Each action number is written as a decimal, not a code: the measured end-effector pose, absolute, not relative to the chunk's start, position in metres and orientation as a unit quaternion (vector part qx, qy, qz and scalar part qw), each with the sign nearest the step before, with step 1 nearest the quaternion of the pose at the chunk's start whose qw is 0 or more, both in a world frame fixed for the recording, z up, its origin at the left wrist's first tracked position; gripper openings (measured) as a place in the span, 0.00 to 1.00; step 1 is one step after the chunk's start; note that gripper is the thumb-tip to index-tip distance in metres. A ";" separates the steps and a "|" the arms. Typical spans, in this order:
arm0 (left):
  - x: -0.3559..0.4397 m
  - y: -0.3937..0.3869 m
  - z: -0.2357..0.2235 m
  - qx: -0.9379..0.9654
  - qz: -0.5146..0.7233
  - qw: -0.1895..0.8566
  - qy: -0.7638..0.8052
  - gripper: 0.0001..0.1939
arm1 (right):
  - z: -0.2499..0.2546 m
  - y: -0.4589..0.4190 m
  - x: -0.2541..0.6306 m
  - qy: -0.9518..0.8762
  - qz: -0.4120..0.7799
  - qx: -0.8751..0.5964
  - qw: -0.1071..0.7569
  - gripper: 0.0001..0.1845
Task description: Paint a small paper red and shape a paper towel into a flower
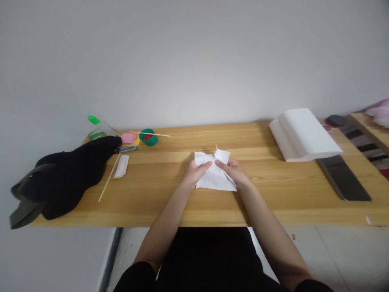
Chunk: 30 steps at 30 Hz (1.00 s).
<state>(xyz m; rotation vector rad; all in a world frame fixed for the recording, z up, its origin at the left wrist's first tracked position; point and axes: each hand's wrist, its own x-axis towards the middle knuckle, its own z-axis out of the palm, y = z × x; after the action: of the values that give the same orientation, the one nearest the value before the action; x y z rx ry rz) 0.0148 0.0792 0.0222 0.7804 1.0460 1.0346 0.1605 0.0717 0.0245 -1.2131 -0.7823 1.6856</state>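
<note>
A crumpled white paper tissue [214,178] lies on the wooden table [170,202] in front of me. My left hand [196,172] pinches its left upper part, fingers closed on the paper. My right hand [235,171] grips the right side of the same tissue, thumb and fingers pressed onto it. The two hands nearly meet over the middle of the sheet, and parts of the tissue are hidden under my fingers.
A black garment [65,176] lies at the table's left end. Near it are a thin wooden stick [108,178], a small folded white paper [122,166], a green cap [148,137] and pink notes [129,138]. A stack of white tissue [304,136] and a dark phone [343,176] lie to the right.
</note>
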 end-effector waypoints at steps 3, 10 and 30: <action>0.016 0.078 0.022 0.352 0.456 0.658 0.485 0.16 | 0.027 0.071 0.160 -0.312 0.685 -0.493 0.436 0.19; 0.016 0.078 0.023 0.358 0.451 0.642 0.506 0.14 | 0.034 0.069 0.159 -0.313 0.691 -0.496 0.422 0.17; 0.023 0.076 0.025 0.273 0.469 0.703 0.461 0.25 | 0.021 0.068 0.150 -0.319 0.672 -0.478 0.468 0.22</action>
<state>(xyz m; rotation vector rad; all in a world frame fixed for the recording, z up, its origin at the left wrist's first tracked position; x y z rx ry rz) 0.0233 0.0763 0.0250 0.6069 1.0254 1.0433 0.1499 0.0685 0.0211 -1.1718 -0.7819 1.6488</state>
